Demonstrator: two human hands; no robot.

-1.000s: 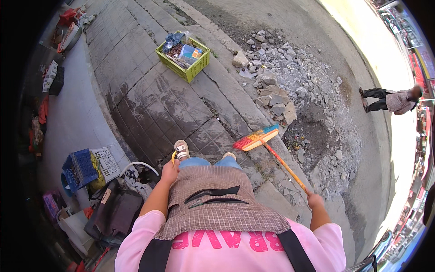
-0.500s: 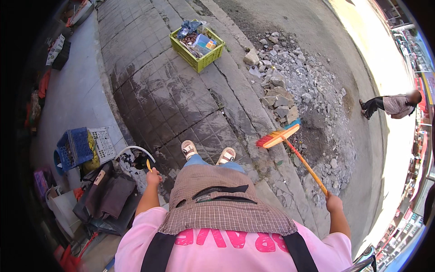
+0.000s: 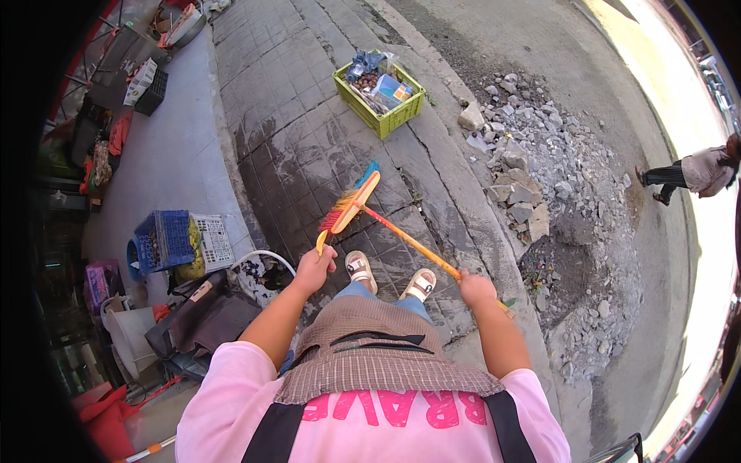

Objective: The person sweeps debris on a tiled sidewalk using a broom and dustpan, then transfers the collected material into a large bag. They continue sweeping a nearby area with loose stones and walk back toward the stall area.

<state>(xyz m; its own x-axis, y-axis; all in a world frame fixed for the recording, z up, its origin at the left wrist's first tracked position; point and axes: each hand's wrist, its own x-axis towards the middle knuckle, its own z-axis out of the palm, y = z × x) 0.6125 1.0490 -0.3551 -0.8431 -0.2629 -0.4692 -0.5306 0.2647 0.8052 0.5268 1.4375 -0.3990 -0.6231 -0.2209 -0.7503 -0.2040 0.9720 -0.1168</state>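
My right hand (image 3: 478, 288) is closed around the orange stick of a broom (image 3: 409, 241). The broom's head (image 3: 358, 202), with red, yellow and blue bristles, is held up in front of me over the dark paving. My left hand (image 3: 314, 266) grips a short yellow handle-like piece (image 3: 321, 244); what kind of tool it belongs to cannot be made out. The upper end of that piece meets or overlaps the red bristles in view. Both my feet, in light sandals (image 3: 419, 284), stand on the pavement just beyond my hands.
Ahead is a green crate (image 3: 384, 122) of mixed items. Broken stone rubble (image 3: 567, 193) lies beside the curb at right, where a person (image 3: 698, 171) walks on the road. A blue basket (image 3: 165, 241), dark bags (image 3: 204, 320) and a white bucket (image 3: 133, 339) crowd the left.
My right hand has swung the broom leftward, from over the rubble to in front of me. The left hand has come forward and inward with the yellow piece. The view has shifted left.
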